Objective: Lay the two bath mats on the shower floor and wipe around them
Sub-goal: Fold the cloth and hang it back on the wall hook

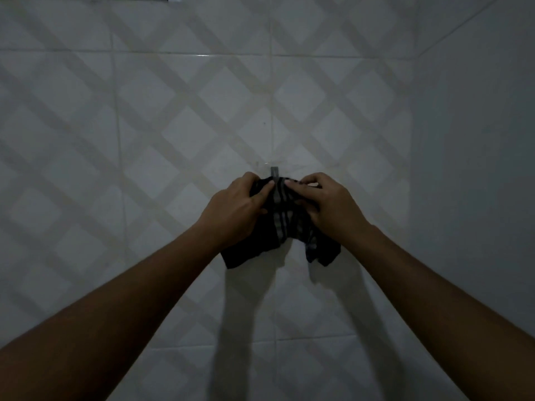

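Head view: left hand (236,211) and right hand (327,205) both pinch the dark cloth (282,227) bunched between them, just under the wall hook (274,172), probably hanging or unhooking it.

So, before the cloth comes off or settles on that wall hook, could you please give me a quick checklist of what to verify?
1. Left hand grips the dark striped cloth: ok, its fingers are closed on the cloth's upper left.
2. Right hand grips the cloth: ok, it pinches the upper right.
3. Cloth sits at the grey wall hook: ok, its top edge is bunched right under the hook.
4. Cloth actually caught on the hook: cannot tell, the fabric and thumbs hide the hook's tip.
5. Bath mats laid on the shower floor: cannot tell, only the tiled wall is in view.
6. Lighting good enough: not ok, the scene is dim.
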